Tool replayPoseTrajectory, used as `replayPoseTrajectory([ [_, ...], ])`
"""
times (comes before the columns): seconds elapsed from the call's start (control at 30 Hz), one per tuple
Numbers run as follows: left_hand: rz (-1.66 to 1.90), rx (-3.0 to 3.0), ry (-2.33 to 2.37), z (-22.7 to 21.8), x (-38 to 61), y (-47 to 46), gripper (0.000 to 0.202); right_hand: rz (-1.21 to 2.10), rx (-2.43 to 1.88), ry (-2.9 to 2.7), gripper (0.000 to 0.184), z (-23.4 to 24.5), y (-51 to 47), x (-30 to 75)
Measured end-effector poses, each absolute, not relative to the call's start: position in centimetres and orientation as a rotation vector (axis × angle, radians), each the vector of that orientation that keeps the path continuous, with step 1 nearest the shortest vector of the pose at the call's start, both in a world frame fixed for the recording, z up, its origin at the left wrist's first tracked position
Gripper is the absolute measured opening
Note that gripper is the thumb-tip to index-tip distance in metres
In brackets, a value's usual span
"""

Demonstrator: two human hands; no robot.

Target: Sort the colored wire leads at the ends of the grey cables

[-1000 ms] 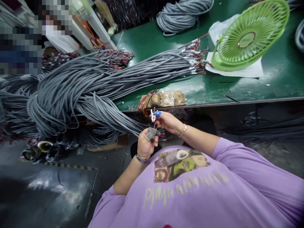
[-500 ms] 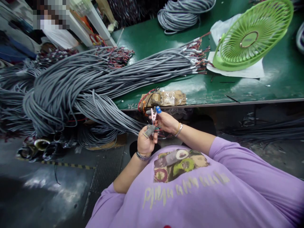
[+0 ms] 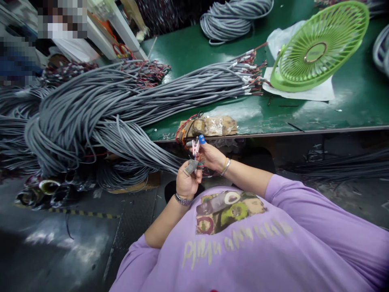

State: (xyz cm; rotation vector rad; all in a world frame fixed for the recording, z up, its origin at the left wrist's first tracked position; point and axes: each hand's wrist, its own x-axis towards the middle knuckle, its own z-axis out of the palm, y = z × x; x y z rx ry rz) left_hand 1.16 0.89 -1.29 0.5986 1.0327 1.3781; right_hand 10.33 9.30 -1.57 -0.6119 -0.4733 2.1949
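My left hand (image 3: 187, 182) is closed at the end of a bunch of grey cables (image 3: 148, 148), its thumb wrapped in a grey cover. Thin coloured wires (image 3: 199, 162) fan out between my two hands. My right hand (image 3: 212, 157), with a blue cover (image 3: 202, 140) on one fingertip, is closed beside them. A pale pink clip (image 3: 195, 147) stands against its fingers, just above the wires. Which fingers press on the clip is too small to make out.
A wooden block (image 3: 219, 125) with wires and tape lies at the edge of the green table (image 3: 349, 113). Behind it stretch long grey cables (image 3: 194, 83) with stripped ends. A green fan (image 3: 316, 52) stands at right, a cable coil (image 3: 234, 18) at the back.
My hands stay together at the wire ends, with only slight finger movement; the pink clip has tilted a little. The whole view has shifted slightly.
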Motion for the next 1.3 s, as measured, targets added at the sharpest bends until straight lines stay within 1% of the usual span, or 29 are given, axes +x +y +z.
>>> replayPoseTrajectory([
  [0.3,1.358,0.577,1.092,-0.8,1.5,0.9,0.027,2.17,-0.646,-0.433,0.051,-1.5,9.4,10.1],
  [0.6,1.335,0.688,1.136,-1.0,1.4,0.1,0.029,2.322,-0.619,-0.432,0.056,-1.3,9.2,10.9],
  [0.67,1.35,0.71,1.144,-0.9,1.5,-0.2,0.03,2.331,-0.587,-0.446,0.053,-1.4,9.1,11.3],
  [0.77,1.4,0.731,1.149,-0.7,1.5,-0.5,0.029,2.303,-0.564,-0.5,0.044,-1.7,9.0,11.6],
  [0.87,1.437,0.73,1.15,-0.6,1.5,-0.4,0.028,2.216,-0.583,-0.576,0.036,-2.2,8.9,11.7],
  [0.93,1.449,0.714,1.145,-0.6,1.5,-0.2,0.028,2.145,-0.587,-0.619,0.034,-2.5,8.9,11.6],
  [1.17,1.444,0.691,1.163,-0.7,1.7,0.2,0.031,1.934,-0.698,-0.827,0.051,-3.3,9.1,11.1],
  [1.3,1.436,0.702,1.169,-0.9,1.7,0.4,0.032,2.083,-0.692,-0.756,0.054,-2.3,9.2,11.0],
])
